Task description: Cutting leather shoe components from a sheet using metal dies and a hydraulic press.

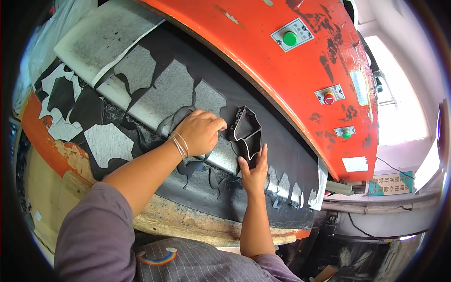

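My left hand (pixel 199 132) is closed, its fingers curled down over the edge of the black sheet material (pixel 277 141). A narrow black scrap strip (pixel 174 121) loops out from under it. The metal cutting die (pixel 247 134), an angular outline with a crossbar, rests on the sheet just right of that hand. My right hand (pixel 255 173) grips the die's near end, thumb on one side and fingers on the other. Grey cut-out areas (pixel 171 87) show left of the die. More dark strips hang below my left hand, and its fingertips are partly hidden.
An orange press beam (pixel 263 51) spans above the sheet, with a green button (pixel 290 38), a red stop button (pixel 329 97) and a smaller green button (pixel 346 135). Cut black and grey pieces (pixel 109 144) lie at the left. A wooden edge (pixel 188 221) runs along the front.
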The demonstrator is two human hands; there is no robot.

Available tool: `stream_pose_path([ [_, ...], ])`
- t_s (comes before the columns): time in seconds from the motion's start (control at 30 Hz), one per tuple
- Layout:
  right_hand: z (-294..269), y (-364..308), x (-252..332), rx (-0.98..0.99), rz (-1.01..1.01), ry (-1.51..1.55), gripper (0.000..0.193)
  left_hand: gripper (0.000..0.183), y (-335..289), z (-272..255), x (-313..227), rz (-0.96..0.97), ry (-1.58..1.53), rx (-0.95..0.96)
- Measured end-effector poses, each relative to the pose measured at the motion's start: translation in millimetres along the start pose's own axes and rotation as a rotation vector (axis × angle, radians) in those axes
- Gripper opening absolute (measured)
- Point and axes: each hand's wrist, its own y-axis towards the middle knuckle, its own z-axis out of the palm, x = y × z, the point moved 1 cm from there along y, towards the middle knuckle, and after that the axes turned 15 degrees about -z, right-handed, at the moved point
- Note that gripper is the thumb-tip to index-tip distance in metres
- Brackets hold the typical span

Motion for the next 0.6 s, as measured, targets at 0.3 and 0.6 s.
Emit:
stream_pose_path([
  [0.3, 0, 1, -11, 0.051, -0.019, -0.115, 0.078, 0.032, 10, 4, -4, 0.022, 0.093, 0.144],
  [0.6, -5, 1, -16, 0.068, -0.003, -0.082, 0.079, 0.031, 18, 2, -11, -0.012, 0.094, 0.195],
])
